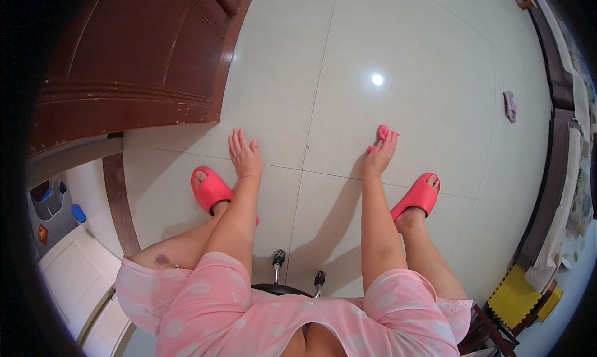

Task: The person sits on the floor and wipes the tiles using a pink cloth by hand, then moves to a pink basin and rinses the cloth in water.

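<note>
My left hand (246,157) is open above the tiled floor, its fingers stretched forward and nothing in it. It is nearest to the red slipper (212,189) on my left foot. My right hand (380,156) is closed round a small pinkish-red object (383,132). Parts of that object stick out past the fingers and by the thumb; its kind is hidden by the grip. Another red slipper (420,198) is on my right foot, to the right of and nearer than that hand.
A dark red wooden door (143,64) stands at the left. Behind my feet are chair casters (279,258). A crumpled lavender cloth item (510,107) lies on the pale tiles (423,108). Along the right runs a dark sofa frame (559,139), with a yellow board (513,296) near its closer end.
</note>
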{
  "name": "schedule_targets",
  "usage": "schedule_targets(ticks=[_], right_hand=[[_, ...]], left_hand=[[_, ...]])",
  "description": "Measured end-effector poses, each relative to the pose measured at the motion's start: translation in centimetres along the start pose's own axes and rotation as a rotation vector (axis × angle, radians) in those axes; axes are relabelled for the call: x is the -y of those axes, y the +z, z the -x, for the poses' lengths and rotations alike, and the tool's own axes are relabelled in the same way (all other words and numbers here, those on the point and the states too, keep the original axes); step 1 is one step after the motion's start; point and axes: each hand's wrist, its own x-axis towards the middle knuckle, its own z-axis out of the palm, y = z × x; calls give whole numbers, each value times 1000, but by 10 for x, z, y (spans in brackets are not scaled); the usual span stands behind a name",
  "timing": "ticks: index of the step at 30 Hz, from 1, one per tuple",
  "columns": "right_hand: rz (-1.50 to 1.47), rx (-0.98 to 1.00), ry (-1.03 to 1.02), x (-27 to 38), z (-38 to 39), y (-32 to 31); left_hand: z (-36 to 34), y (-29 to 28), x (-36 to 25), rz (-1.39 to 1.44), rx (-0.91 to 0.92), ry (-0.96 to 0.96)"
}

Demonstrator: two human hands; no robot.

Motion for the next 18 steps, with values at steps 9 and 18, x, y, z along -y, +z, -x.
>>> schedule_targets(ticks=[9,18], right_hand=[[-296,438,-337,128,80,25],[-1246,817,664,168,20,33]], left_hand=[[6,-3,14,-130,64,-110],[8,-10,25,-204,58,-83]])
